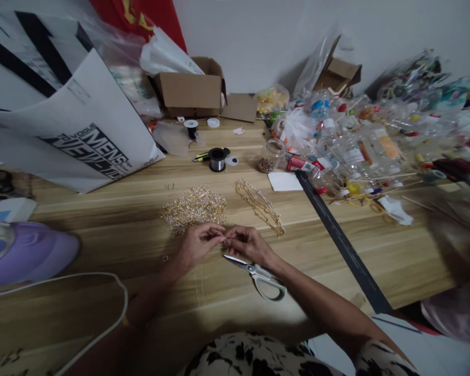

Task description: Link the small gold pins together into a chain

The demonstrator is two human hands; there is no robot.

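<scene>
My left hand (pixel 199 243) and my right hand (pixel 252 245) meet at the fingertips above the wooden table. Both are closed in a pinch around something tiny, which the fingers mostly hide. Just beyond my left hand lies a heap of small gold and clear pieces (pixel 198 206), like beads or jewellery links. Gold beaded chains (pixel 261 208) stretch out behind my right hand. Scissors with pale handles (pixel 269 290) rest under my right wrist, the blades pointing left. A small ring (pixel 165 258) lies left of my left hand.
A spool of wire (pixel 218 161) and a dark-thread spool (pixel 191 129) stand farther back. Plastic bottles (pixel 354 154) and bags crowd the right, beyond a long dark strip (pixel 342 243). Leftward are a large paper bag (pixel 90 125), a purple appliance (pixel 35 253) and a white cord (pixel 119 284).
</scene>
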